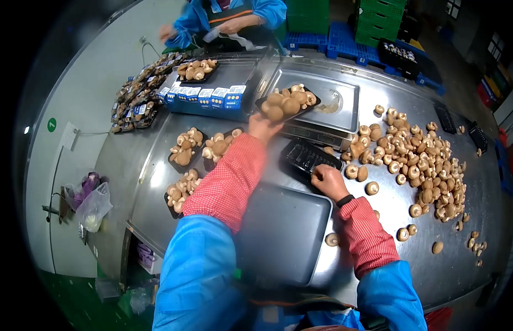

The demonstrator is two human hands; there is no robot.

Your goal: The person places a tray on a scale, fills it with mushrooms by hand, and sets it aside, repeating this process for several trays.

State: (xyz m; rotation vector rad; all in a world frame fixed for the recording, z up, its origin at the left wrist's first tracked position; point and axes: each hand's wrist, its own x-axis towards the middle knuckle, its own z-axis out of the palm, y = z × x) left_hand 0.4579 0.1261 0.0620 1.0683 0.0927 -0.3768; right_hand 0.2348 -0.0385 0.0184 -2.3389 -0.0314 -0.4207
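Observation:
My left hand reaches forward and grips the near left edge of a black tray filled with brown mushrooms. That tray is tilted over the steel pan of a weighing scale. My right hand is closed at the near right edge of a black plastic tray with no mushrooms in it, just in front of the scale. A grey shallow bin lies between my forearms. Left of my left sleeve stand several filled mushroom trays.
Loose mushrooms form a large heap on the right of the steel table. A blue label box and packed mushroom trays are at the far left. Across the table, a person in blue sleeves handles something pale.

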